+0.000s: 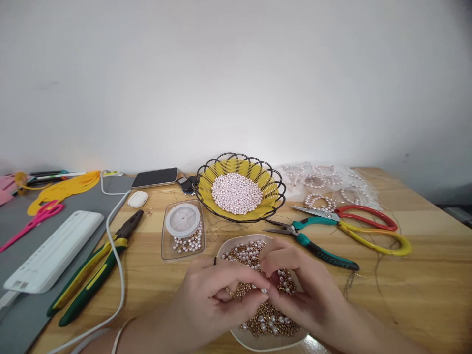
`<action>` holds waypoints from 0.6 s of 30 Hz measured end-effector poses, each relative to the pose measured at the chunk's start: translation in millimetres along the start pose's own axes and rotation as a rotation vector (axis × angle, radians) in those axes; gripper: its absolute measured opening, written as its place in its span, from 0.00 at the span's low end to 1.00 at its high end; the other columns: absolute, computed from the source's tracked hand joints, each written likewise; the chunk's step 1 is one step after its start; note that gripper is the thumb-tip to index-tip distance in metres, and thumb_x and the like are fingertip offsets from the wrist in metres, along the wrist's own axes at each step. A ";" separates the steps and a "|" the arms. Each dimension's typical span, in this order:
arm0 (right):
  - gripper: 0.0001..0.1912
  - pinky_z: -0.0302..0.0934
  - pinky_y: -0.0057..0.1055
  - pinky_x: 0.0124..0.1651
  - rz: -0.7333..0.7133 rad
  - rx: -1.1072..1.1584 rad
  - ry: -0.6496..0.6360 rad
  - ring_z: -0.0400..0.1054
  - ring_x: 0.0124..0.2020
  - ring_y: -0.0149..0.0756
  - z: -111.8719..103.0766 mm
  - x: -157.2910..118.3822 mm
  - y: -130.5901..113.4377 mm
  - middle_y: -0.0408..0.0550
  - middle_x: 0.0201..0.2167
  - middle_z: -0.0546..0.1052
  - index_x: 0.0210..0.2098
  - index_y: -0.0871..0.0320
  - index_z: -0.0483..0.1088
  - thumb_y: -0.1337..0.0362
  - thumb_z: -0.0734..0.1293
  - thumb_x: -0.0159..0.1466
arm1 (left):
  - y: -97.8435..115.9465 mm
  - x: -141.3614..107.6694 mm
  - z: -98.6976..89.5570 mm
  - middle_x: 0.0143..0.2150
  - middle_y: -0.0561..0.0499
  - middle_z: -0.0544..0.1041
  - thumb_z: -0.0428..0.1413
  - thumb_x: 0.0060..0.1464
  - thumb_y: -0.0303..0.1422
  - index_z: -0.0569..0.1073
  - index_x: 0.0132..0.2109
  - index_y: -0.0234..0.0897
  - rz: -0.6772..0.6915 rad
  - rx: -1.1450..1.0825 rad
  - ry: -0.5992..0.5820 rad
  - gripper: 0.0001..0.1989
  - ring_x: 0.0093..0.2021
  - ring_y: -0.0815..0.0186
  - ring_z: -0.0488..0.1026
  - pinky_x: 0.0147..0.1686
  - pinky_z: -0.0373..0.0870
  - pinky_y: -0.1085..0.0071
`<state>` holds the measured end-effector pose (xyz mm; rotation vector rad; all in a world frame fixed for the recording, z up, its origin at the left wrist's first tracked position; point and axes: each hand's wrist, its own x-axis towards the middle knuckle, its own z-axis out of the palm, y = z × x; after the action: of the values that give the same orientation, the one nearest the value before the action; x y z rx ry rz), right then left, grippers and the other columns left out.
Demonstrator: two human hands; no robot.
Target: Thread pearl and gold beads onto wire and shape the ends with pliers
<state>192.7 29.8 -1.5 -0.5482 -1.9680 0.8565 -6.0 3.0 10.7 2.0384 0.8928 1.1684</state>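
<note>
My left hand and my right hand meet above a white dish full of small gold and pearl beads. Between the left thumb and forefinger a white pearl bead shows. The right thumb and fingers are pinched close beside it; what they hold, if anything, is too small to make out. Behind the dish stands a yellow woven basket with a black looped rim, filled with pale pearl beads. A clear tray left of the dish carries a white spool and loose pearl beads.
Right of the basket lie teal needle-nose pliers, scissors with red and yellow handles and beaded strands on plastic. At left are green-yellow pliers, a white power strip, a cable, pink scissors and a phone.
</note>
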 end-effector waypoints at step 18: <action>0.08 0.66 0.32 0.35 0.228 -0.301 -0.268 0.70 0.33 0.36 -3.5 11.1 10.8 0.44 0.32 0.72 0.36 0.55 0.65 0.73 0.61 0.70 | -42.9 -34.1 34.0 0.24 0.55 0.77 0.52 0.71 0.31 0.78 0.35 0.33 0.284 0.139 -0.573 0.15 0.23 0.74 0.68 0.23 0.63 0.78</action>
<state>190.6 45.5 -2.1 -0.8847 -2.3309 0.8086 0.6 -5.2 -52.9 2.4838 0.4183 0.5958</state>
